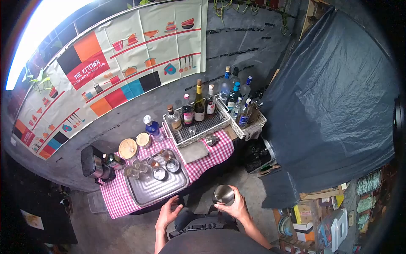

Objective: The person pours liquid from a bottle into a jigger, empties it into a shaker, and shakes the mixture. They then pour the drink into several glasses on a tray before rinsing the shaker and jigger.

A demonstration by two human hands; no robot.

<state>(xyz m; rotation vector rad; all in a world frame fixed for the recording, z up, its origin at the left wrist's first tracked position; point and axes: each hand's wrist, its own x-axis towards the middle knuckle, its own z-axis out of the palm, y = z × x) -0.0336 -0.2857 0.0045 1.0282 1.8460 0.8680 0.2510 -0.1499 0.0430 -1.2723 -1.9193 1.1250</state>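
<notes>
My right hand [237,207] is wrapped around a shiny metal cup [223,194], its round mouth turned up toward me, in front of my body. My left hand [168,210] holds nothing; its fingers are apart, just off the front edge of the table. Closest to it is a metal tray [158,192] on a red-and-white checked cloth [115,202]. Several glasses stand on that tray, among them a dark-filled glass [159,173] and another dark glass [173,165].
Behind the tray are a round wooden lid [128,148], a blue bottle [152,128] and a black container [94,161]. A white wicker basket [202,136] and a second basket [253,129] hold several bottles. Dark plastic sheeting [325,106] hangs at right, above cluttered shelves [306,235].
</notes>
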